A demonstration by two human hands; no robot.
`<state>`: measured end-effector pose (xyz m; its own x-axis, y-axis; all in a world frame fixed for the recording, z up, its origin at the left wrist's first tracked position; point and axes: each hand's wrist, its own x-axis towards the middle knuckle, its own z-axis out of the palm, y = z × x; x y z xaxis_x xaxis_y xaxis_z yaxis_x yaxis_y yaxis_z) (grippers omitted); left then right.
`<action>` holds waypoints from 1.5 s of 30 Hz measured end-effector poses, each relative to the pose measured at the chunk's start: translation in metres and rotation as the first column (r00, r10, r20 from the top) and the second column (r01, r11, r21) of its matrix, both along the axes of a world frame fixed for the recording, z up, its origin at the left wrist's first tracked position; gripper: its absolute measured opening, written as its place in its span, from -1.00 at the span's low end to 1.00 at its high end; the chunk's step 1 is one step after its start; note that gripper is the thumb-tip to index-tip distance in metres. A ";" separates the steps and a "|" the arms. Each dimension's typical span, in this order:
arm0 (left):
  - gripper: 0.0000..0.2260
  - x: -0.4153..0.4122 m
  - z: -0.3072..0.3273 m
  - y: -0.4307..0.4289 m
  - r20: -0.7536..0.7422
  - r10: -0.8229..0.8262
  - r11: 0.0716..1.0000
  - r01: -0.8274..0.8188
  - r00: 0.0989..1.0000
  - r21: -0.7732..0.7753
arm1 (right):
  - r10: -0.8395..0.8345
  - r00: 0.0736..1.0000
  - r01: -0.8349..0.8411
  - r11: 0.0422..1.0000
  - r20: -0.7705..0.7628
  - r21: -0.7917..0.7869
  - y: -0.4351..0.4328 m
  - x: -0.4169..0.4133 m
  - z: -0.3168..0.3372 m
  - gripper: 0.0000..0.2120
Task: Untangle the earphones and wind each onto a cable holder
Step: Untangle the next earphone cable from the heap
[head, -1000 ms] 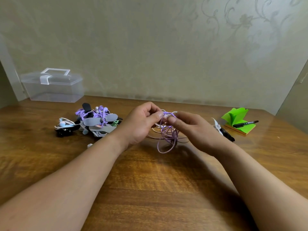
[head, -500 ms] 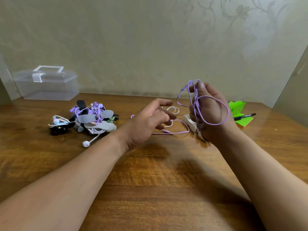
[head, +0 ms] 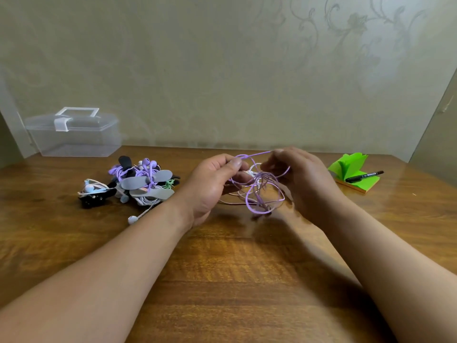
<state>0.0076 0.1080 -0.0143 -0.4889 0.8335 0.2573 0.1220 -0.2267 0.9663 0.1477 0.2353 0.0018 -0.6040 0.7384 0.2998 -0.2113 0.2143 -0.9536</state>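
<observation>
The tangled purple earphones [head: 262,194] hung just above the tabletop [head: 222,280] between both hands. The left hand [head: 212,184] and the right hand [head: 306,184] each pinched its top strand with curled fingers [head: 236,164].

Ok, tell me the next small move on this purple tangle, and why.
Probably ease the hands apart to loosen the knot: the left hand and right hand each pinch the purple cable, and its loops hang crossed with a white cable between them.

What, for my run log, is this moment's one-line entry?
phase: untangling | left hand: pinches purple cable | right hand: pinches purple cable | pile: on table
</observation>
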 end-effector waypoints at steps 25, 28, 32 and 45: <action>-0.83 -0.010 0.023 -0.010 0.114 -0.087 0.985 0.068 0.990 0.156 | 0.480 0.863 -0.446 0.870 0.157 -0.207 -0.013 0.031 0.035 -0.80; -0.84 -0.013 0.030 -0.014 0.127 -0.127 0.973 0.098 0.984 0.211 | 0.425 0.904 -0.388 0.859 0.040 -0.334 -0.015 0.019 0.026 -0.86; -0.78 -0.019 0.034 -0.018 0.210 -0.207 0.959 0.155 0.955 0.238 | 0.245 0.966 -0.260 0.897 -0.088 -0.357 -0.010 0.011 0.022 -0.81; -0.85 -0.014 0.034 -0.019 0.043 -0.148 0.970 0.137 0.988 0.201 | 0.410 0.858 -0.450 0.891 0.310 0.066 0.006 0.041 0.034 -0.39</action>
